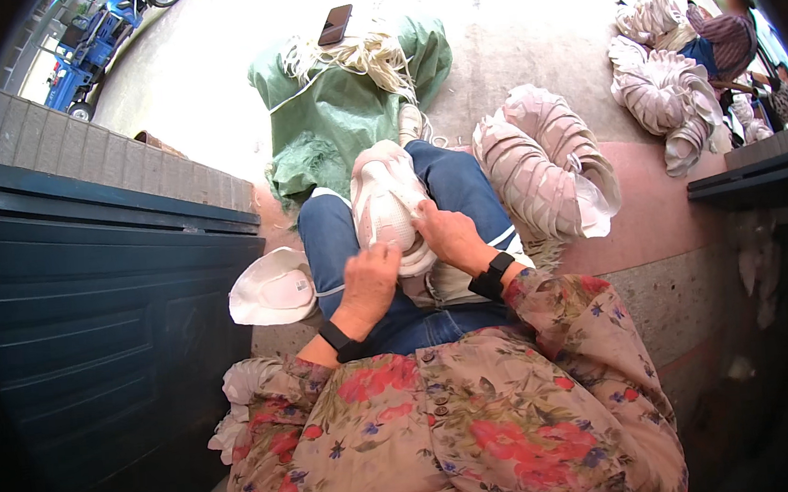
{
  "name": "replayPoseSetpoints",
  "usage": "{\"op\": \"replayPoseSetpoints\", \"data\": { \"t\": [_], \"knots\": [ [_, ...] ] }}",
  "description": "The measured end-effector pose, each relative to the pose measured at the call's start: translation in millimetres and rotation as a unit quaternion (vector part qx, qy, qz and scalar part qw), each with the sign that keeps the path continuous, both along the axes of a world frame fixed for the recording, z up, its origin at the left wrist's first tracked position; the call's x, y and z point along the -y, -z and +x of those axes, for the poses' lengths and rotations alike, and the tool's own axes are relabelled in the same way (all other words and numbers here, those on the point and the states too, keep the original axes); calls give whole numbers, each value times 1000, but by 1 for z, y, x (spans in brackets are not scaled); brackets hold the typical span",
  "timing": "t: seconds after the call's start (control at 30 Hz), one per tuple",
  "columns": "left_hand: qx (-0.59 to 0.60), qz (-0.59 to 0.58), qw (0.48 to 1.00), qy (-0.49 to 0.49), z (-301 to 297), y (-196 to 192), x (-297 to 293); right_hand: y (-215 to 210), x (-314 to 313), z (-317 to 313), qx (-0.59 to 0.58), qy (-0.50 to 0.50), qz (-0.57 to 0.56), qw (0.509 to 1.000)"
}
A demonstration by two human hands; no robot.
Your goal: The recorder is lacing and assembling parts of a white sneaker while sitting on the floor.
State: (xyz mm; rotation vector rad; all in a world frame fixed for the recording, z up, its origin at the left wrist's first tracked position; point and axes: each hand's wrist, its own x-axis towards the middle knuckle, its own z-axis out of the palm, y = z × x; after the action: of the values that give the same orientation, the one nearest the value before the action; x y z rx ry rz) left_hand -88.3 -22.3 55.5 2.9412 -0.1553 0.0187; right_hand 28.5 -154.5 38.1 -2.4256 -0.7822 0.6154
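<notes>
A pale pink-white shoe upper (382, 206) lies across my lap between my knees, its toe end away from me. My left hand (372, 279) is at its near left side, fingers pinched on a thin white shoelace; slight blur softens the fingertips. On the upper's right side, my right hand (451, 236) has its fingers closed around another part of the lace, against the upper. Both wrists wear dark bands. Past my knees, a bundle of loose cream laces (367, 58) rests on a green woven sack (330, 113).
A dark phone (336, 25) lies on the laces. At my left is a single upper (273, 286), beside a dark blue panel (97, 312). Nested uppers (534, 154) curve in a row at right. Farther right, a person (726, 31) sits by more stacks (662, 90).
</notes>
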Motion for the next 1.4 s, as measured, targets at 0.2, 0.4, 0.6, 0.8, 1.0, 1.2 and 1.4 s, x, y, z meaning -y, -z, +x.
{"op": "replayPoseSetpoints", "data": {
  "t": [0.2,0.4,0.6,0.8,1.0,1.2,1.4],
  "knots": [
    [87,128,987,35,30,-2,2,6,-3,6,2,-23,21,1000],
    [35,167,978,119,36,3,-2,4,1,10,-25,4,22,999],
    [-19,109,991,81,38,6,1,8,1,15,-45,-11,68,997],
    [58,109,990,74,43,8,1,13,5,17,-60,3,67,996],
    [23,186,981,56,55,23,11,18,5,24,-77,-10,95,992],
    [65,150,976,144,53,3,22,23,13,25,-147,28,167,975],
    [56,-52,993,-93,29,-13,-7,18,13,11,-63,2,100,993]
  ]
}}
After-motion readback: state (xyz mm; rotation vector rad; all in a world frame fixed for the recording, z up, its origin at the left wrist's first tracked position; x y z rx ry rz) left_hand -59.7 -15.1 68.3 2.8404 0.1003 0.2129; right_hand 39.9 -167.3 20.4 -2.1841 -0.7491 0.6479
